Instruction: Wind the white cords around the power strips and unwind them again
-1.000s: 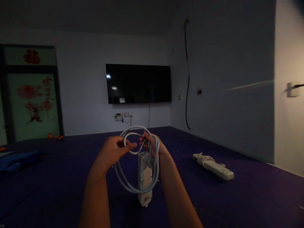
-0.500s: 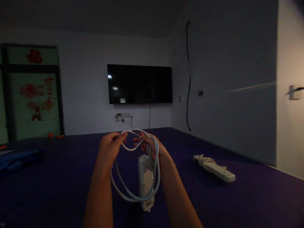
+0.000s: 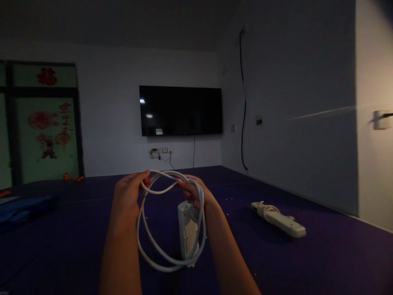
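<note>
I hold a white power strip [image 3: 187,231] that hangs upright in front of me, with its white cable [image 3: 159,254] looped in several coils around it. My left hand [image 3: 128,196] pinches the top of the cable loops at the left. At the right end of the loops my right hand [image 3: 196,193] is closed around the coils and the top of the strip. The loops sag below both hands.
A second white power strip [image 3: 278,220] with its cord bundled lies on the dark purple floor [image 3: 322,254] to the right. A black television [image 3: 181,110] hangs on the far wall. A blue object [image 3: 21,207] lies at the left. The white wall [image 3: 307,123] runs along the right.
My left hand has moved left and spread the cable loops wider. The loops now hang lower and more open.
</note>
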Tool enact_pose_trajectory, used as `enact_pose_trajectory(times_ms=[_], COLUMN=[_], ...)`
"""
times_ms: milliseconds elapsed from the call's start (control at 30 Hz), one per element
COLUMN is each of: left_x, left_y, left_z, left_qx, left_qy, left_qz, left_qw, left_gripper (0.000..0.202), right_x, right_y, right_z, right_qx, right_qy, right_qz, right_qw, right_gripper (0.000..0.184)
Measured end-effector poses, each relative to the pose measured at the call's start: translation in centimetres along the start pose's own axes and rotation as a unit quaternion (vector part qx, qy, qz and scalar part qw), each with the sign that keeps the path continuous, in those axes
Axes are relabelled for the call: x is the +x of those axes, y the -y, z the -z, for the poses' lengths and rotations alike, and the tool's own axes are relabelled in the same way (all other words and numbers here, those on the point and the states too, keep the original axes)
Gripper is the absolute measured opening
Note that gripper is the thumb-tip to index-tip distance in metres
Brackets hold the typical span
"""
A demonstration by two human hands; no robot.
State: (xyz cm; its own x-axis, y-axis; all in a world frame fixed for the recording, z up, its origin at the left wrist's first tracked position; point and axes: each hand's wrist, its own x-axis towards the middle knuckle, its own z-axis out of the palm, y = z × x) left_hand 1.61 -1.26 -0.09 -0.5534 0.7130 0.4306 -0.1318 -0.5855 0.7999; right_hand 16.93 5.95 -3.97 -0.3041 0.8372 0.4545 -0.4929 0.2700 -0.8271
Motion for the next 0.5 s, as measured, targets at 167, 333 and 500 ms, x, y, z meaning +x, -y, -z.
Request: enact_pose_trajectory(times_ms=[167,333,500], left_x=[-0.5,-1.7,-2.9], left_y=[-0.6,-1.8,-3.2], left_z=[-0.4,-0.8,0.2], left_qx=[-0.116,-0.166,-0.133], left_qy=[-0.015,-0.019,0.005], left_qz=[0.035,0.006,-0.065], left_qw=[0.993,0.986,0.989], left_gripper=[0.024,0.026,0.033], right_x=[0.1,-0.1,0.0], right_y=[0.2,0.6,0.3], right_z=[1.0,1.5,1.2], right_qx=[0.007,-0.005,-0.009], right_qy=[0.075,0.073,0.037], right_qz=[-0.043,-0.052,-0.053], right_qw=[0.996,0.996,0.998], right_gripper=[0.034,0.032,0.036])
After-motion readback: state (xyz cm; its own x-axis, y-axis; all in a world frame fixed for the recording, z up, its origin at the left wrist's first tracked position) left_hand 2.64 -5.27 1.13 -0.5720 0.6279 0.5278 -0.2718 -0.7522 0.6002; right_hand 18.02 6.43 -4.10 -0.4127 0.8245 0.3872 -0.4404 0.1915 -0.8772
